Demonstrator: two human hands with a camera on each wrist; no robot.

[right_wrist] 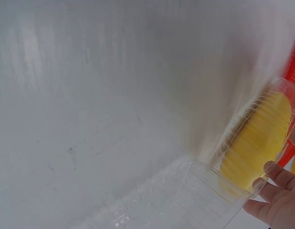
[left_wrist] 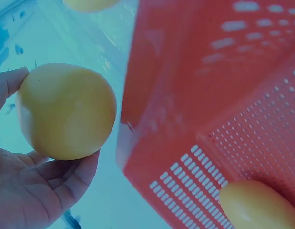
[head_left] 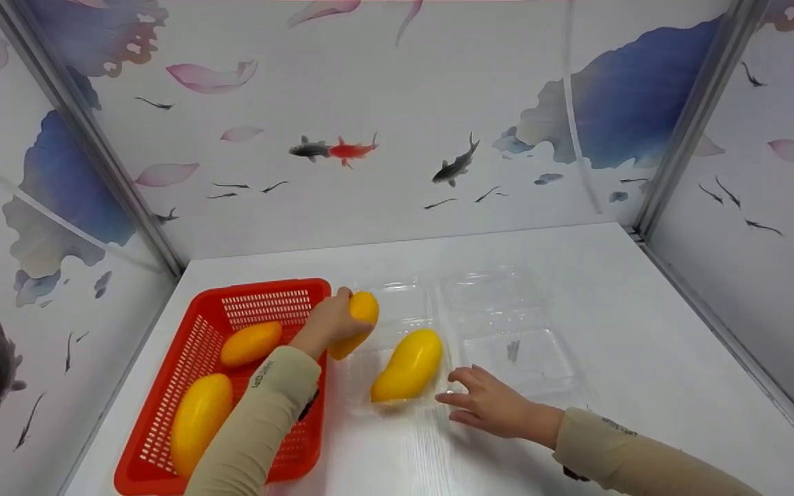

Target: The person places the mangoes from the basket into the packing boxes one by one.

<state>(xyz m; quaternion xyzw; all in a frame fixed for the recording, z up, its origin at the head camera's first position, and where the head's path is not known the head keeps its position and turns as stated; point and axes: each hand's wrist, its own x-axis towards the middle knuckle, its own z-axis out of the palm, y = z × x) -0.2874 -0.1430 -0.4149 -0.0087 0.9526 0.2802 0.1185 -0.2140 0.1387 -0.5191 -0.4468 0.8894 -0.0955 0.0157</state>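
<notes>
The left hand (head_left: 333, 319) grips a yellow mango (head_left: 364, 308) just past the red basket's right rim; in the left wrist view thumb and fingers curl round that mango (left_wrist: 66, 112). A second mango (head_left: 409, 365) lies in a near compartment of a clear plastic container (head_left: 362, 379). Beside it, the right hand (head_left: 490, 403) has its fingers spread. In the right wrist view the fingertips of the right hand (right_wrist: 280, 198) are at the container's clear edge, next to the mango (right_wrist: 257, 140) inside.
The red basket (head_left: 322, 420) stands at the left with two mangoes, one farther back (head_left: 252, 344) and one nearer (head_left: 200, 420). Clear lid-like sections (head_left: 521, 358) of plastic extend to the right on the white table (head_left: 645, 386). Printed panels (head_left: 397, 186) rise around the table.
</notes>
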